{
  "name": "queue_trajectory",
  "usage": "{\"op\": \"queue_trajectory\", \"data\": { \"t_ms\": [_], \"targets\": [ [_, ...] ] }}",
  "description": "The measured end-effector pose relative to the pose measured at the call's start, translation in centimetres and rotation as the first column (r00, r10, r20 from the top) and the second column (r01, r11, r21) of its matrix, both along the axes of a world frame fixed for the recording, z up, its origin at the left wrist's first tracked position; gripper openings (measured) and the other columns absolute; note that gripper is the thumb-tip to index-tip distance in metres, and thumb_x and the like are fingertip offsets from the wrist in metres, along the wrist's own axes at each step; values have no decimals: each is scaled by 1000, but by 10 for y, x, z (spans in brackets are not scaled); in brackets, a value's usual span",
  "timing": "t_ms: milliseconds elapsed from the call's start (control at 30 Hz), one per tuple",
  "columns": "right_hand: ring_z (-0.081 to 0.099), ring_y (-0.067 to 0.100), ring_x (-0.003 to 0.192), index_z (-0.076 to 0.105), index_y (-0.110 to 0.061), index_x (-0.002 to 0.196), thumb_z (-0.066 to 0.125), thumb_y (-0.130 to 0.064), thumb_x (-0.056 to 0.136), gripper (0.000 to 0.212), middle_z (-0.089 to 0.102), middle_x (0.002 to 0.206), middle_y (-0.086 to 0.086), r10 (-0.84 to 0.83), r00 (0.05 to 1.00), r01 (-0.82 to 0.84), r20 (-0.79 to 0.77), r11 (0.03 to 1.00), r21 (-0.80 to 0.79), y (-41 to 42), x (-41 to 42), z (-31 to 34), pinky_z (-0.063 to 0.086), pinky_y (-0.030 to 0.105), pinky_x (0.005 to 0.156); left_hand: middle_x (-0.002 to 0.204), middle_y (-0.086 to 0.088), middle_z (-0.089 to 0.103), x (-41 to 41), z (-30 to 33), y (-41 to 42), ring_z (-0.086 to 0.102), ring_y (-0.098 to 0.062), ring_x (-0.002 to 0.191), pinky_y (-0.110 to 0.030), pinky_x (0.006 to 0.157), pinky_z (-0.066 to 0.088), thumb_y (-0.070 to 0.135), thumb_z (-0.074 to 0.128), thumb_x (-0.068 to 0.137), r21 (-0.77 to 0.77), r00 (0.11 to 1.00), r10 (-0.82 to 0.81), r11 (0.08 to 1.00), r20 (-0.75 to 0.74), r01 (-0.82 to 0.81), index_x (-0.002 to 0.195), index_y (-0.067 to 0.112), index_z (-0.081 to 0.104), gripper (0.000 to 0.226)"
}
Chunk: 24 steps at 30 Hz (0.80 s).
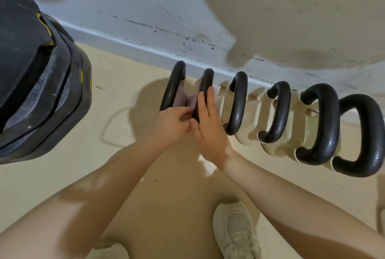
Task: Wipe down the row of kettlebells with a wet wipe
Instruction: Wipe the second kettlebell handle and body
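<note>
Several kettlebells with black handles stand in a row along the wall's foot. The two at the left have mauve bodies and the others cream ones. My right hand (208,121) lies flat with straight fingers along the second kettlebell's handle (206,84). My left hand (173,125) is curled at the near end of that handle, its fingertips meeting my right thumb. A small pale bit, seemingly the wet wipe (185,120), shows between its fingers, and the rest is hidden. The first kettlebell's handle (173,86) stands just left of my hands.
A stack of large black weight plates (41,92) with yellow marks fills the left. The scuffed white wall and baseboard (145,48) run behind the row. The largest kettlebell (366,133) is at the far right. My shoe (235,229) rests on the beige floor below.
</note>
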State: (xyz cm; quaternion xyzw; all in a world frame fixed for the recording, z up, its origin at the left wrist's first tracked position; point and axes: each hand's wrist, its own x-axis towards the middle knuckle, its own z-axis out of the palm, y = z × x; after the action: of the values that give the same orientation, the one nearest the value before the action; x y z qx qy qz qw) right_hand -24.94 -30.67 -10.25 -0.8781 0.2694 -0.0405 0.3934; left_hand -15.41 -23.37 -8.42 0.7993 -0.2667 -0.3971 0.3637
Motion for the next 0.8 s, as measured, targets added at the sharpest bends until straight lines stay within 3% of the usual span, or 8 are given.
{"op": "queue_trajectory", "data": {
  "t_ms": [67,200,267,333,467,600,667,800],
  "targets": [
    [-10,20,146,2,-8,148,32,-22,97,60,-14,156,7,-24,1000,24,-7,1000,17,7,-4,-1,10,45,118,117,-3,68,1,-2,3,63,-13,107,-36,98,48,7,58,83,-2,999,-36,999,14,36,124,14,60,42],
    [5,33,145,13,0,146,25,-29,94,60,-5,154,9,1,1000,-2,-2,995,-96,19,-13,-5,19,55,114,116,0,67,-5,-2,8,61,-12,107,-32,98,47,9,56,84,10,997,-49,999,56,48,126,19,58,43],
    [15,34,143,27,4,142,30,-31,92,61,16,154,17,158,987,-158,-15,959,-236,24,-21,-7,21,55,114,102,-3,70,-7,0,9,63,-18,97,-33,90,50,10,52,86,33,995,-53,998,80,51,118,18,62,34],
    [25,29,141,43,1,134,43,-32,89,56,37,147,16,241,970,-225,35,940,-258,22,-22,4,22,47,115,98,-8,68,-7,5,11,63,-23,93,-38,85,51,10,47,89,30,999,-24,999,44,23,110,13,63,27],
    [53,12,115,60,-4,115,58,-2,83,32,61,122,7,0,935,23,354,998,-61,5,-12,41,41,28,101,108,1,65,-5,23,8,60,-7,99,-22,87,47,14,47,95,-185,965,173,960,-196,-209,118,15,56,25],
    [64,14,94,59,-15,112,52,1,86,31,65,105,1,-305,885,177,350,919,354,0,-10,76,56,33,81,115,-12,66,-6,50,2,63,-19,105,-29,88,52,20,42,98,-267,799,164,888,-579,-375,120,13,58,28],
    [67,17,90,58,-16,115,53,-5,88,29,67,103,3,-351,877,187,327,878,440,-5,-11,83,58,36,76,107,-12,68,-8,61,-1,66,-19,99,-29,85,55,20,45,97,-292,806,120,893,-580,-343,113,12,61,25],
    [65,6,96,57,-15,119,58,-13,90,28,65,110,-5,-431,882,264,190,786,559,-22,-15,87,54,18,80,83,-2,67,-9,62,-7,63,-5,73,-17,70,52,12,60,88,-315,916,169,903,-365,-292,106,6,64,19]
  ]
}}
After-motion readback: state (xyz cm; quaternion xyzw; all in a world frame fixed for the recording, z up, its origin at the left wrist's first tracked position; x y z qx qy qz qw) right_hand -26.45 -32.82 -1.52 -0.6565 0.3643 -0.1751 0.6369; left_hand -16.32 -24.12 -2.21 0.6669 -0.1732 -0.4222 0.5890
